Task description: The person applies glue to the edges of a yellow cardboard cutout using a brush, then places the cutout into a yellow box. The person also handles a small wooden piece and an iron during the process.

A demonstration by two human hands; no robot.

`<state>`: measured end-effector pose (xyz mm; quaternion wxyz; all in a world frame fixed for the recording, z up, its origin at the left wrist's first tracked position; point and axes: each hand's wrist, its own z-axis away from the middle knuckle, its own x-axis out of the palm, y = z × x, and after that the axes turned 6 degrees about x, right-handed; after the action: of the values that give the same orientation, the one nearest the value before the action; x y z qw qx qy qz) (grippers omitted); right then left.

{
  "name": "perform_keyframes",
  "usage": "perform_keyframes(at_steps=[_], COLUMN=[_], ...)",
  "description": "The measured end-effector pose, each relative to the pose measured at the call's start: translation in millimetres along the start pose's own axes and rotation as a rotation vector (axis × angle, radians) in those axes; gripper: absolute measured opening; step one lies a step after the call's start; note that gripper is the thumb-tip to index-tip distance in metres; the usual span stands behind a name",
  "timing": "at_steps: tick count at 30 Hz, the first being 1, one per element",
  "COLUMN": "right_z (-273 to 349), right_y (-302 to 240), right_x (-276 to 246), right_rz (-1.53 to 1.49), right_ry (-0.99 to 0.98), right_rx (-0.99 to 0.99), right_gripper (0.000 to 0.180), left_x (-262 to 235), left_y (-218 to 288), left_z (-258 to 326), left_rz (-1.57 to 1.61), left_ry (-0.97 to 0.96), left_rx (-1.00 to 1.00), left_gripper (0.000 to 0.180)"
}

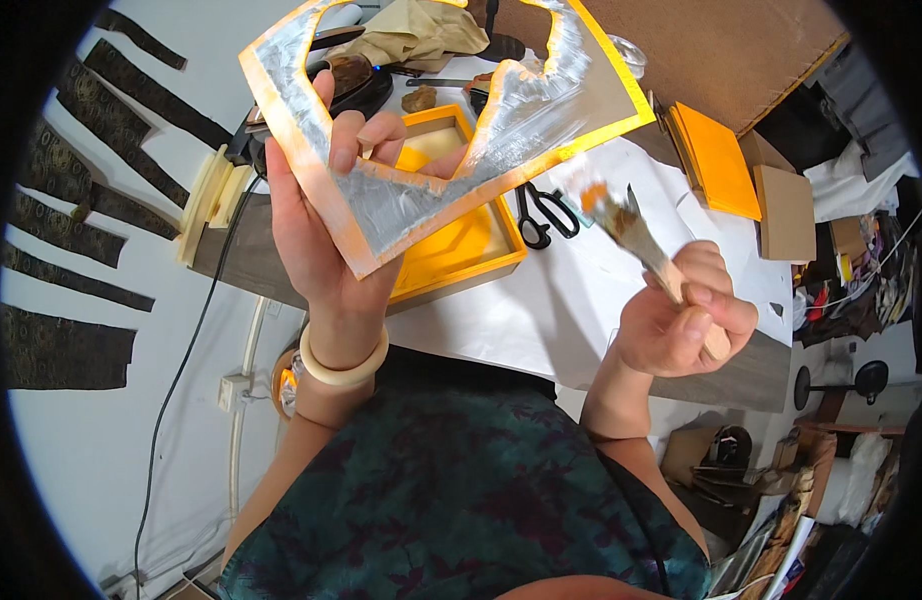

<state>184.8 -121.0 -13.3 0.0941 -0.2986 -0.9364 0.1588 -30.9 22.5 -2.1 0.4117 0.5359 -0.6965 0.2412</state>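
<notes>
My left hand [326,215] grips a cut-out panel [401,205] by its lower left part, fingers reaching through the irregular opening. The panel is tilted up above the table; grey and white paint streaks its face, and its edges are orange and yellow. My right hand [686,320] is closed around the wooden handle of a flat paintbrush [626,230]. The brush's bristles carry orange and whitish paint and point up toward the panel's lower right edge; they are blurred, and I cannot tell whether they touch it. Below the panel lies an orange-rimmed shallow box [471,265], partly hidden.
Black-handled scissors [546,215] lie on the white paper [571,290] covering the table. At the right stand an orange panel [716,160] and a brown board [784,212]. A tan cloth [421,35] is at the back. A black cable [196,345] hangs at the left.
</notes>
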Motion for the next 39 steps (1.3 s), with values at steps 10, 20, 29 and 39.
perform_keyframes(at_steps=[10, 20, 29, 39], right_z=[-0.5, -24.5, -35.4, -31.4], right_y=[-15.1, -13.8, -0.5, -11.2], right_x=[24.9, -5.4, -3.2, 3.8], right_rz=[0.212, 0.104, 0.221, 0.314], right_ry=[-0.149, 0.015, -0.171, -0.181], right_rx=[-0.024, 0.123, 0.05, 0.056], right_gripper=[0.017, 0.025, 0.016, 0.012], left_x=[4.3, 4.5, 3.2, 5.5], left_y=[-5.5, 0.5, 0.8, -3.6], left_z=[-0.1, 1.9, 2.7, 2.9], left_rz=[-0.024, -0.018, -0.033, -0.016], left_ry=[0.112, 0.053, 0.036, 0.079], left_rx=[0.0, -0.001, -0.009, 0.008], left_gripper=[0.051, 0.052, 0.054, 0.052])
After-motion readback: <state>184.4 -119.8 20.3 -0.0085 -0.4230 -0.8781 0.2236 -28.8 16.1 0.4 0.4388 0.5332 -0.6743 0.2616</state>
